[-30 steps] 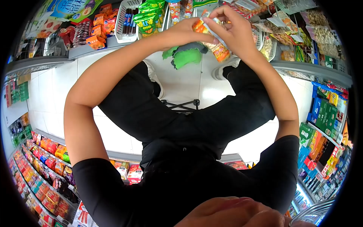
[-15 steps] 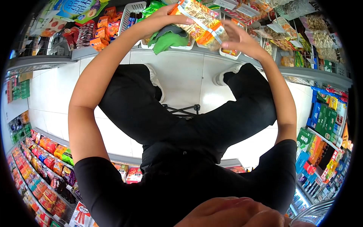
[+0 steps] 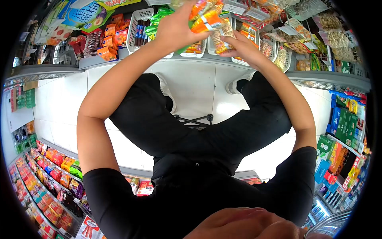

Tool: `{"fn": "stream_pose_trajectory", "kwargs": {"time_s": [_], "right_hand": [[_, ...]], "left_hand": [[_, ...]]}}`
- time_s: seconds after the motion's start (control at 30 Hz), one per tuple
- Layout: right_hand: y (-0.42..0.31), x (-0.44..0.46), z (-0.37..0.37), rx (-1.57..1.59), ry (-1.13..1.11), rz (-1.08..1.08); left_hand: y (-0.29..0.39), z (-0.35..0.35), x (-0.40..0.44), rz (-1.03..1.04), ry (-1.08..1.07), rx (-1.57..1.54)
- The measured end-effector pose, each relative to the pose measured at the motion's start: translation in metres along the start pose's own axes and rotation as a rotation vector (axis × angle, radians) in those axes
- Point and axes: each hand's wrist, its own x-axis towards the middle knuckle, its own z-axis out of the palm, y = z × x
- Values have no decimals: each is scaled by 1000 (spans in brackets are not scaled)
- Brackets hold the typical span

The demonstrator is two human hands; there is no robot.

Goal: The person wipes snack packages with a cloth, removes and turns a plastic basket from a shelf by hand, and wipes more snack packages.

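At the top centre, my left hand (image 3: pixel 174 31) is closed around orange-and-yellow snack packets (image 3: pixel 206 18) with a pale band across them, held over the shelf baskets. A sliver of green cloth (image 3: pixel 184 48) shows below this hand; the rest is hidden. My right hand (image 3: pixel 243 48) reaches in from the right, its thumb and fingers closed on another clear-and-orange snack packet (image 3: pixel 223 39) just above a white basket. Whether that packet touches the basket I cannot tell.
White baskets (image 3: pixel 140 18) of packaged snacks line the grey shelf edge (image 3: pixel 91 61). Orange packets (image 3: pixel 107 53) lie at left, and bagged dry goods (image 3: pixel 342 38) hang at right. My knees spread over the pale tiled floor (image 3: pixel 195 85). More stocked shelves (image 3: pixel 51 167) stand behind.
My left hand has moved up and deeper over the shelf with the snack packets, and the green cloth is now mostly hidden. My right hand has shifted slightly down, with a separate packet now at its fingers.
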Motion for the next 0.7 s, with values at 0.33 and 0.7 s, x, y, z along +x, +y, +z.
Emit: {"fn": "stream_pose_trajectory", "kwargs": {"time_s": [0.33,0.7], "right_hand": [[4,0,-6,582,-321,156],[53,18,-17,289,-363,313]], "left_hand": [[3,-7,-17,263,-103,244],[-3,17,-52,467,-481,202]]}}
